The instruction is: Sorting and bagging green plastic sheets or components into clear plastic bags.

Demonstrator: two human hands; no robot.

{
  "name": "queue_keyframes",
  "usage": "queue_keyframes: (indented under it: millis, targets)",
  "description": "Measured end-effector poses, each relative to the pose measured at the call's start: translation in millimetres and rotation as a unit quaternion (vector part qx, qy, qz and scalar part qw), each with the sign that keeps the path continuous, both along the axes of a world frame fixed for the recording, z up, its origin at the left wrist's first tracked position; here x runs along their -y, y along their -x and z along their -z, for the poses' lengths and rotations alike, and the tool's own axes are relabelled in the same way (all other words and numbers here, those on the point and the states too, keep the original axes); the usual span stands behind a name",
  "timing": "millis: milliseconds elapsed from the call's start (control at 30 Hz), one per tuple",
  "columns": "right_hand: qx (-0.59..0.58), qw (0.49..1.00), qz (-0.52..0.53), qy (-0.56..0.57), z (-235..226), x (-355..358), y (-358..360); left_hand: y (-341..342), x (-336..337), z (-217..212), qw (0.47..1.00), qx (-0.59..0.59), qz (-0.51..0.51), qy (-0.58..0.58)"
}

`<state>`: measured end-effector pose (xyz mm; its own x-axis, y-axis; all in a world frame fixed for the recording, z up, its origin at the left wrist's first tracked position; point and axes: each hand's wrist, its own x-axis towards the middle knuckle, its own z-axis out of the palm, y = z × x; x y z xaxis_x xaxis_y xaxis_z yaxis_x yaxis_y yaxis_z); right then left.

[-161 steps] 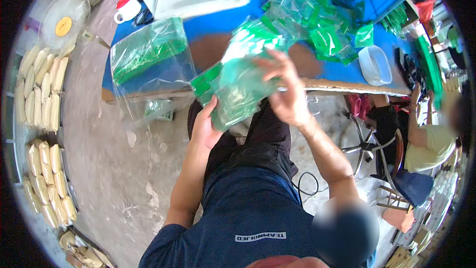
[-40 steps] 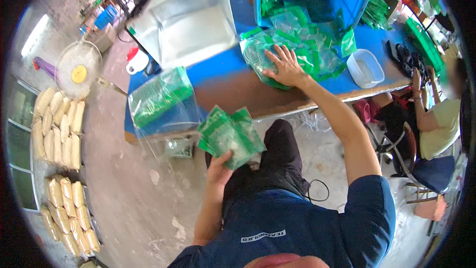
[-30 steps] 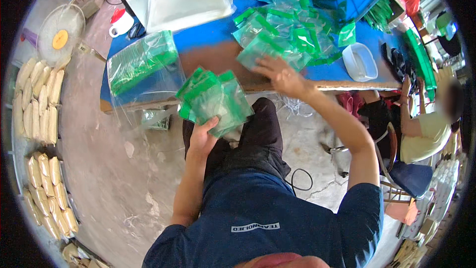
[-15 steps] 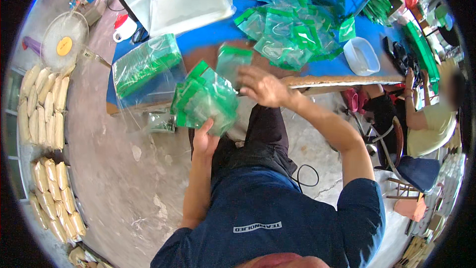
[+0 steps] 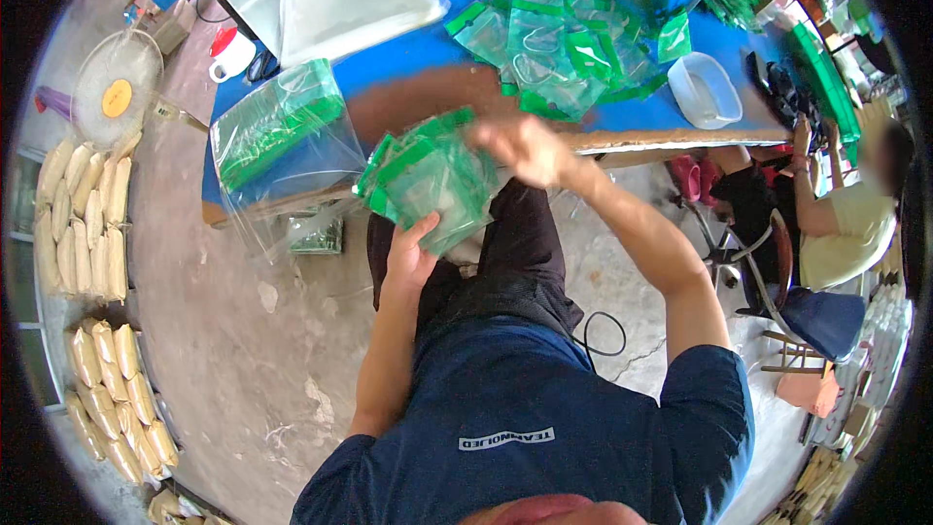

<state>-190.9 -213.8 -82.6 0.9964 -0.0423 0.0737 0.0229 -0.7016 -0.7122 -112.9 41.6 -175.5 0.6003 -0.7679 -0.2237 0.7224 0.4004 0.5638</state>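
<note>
The left hand [image 5: 410,258] grasps from below a fanned stack of green-topped clear pouches [image 5: 428,180] in front of the blue counter [image 5: 641,117], while the blurred right hand [image 5: 520,148] touches its top edge, grip unclear.

Navy short-sleeve tee w/ white chest print, dark trousers, bare forearms.
</note>
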Motion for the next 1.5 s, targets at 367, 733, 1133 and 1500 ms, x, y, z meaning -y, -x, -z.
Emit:
queue_keyframes:
  millis: [367,733,1133,1500]
  targets:
    - [0.164,0.965,-0.020,0.206,35,-9,11,0,6,4,0.994,-0.094,-0.035,0.038]
    - [0.139,0.982,-0.050,0.117,24,-15,-4,-5,-2,-1,0.999,-0.027,0.007,0.034]
    - [0.180,0.928,0.125,0.300,42,-41,-9,-4,-16,20,0.985,-0.108,-0.045,0.127]
    - [0.054,0.862,0.350,0.361,45,14,1,1,-20,32,0.998,-0.051,-0.041,0.017]
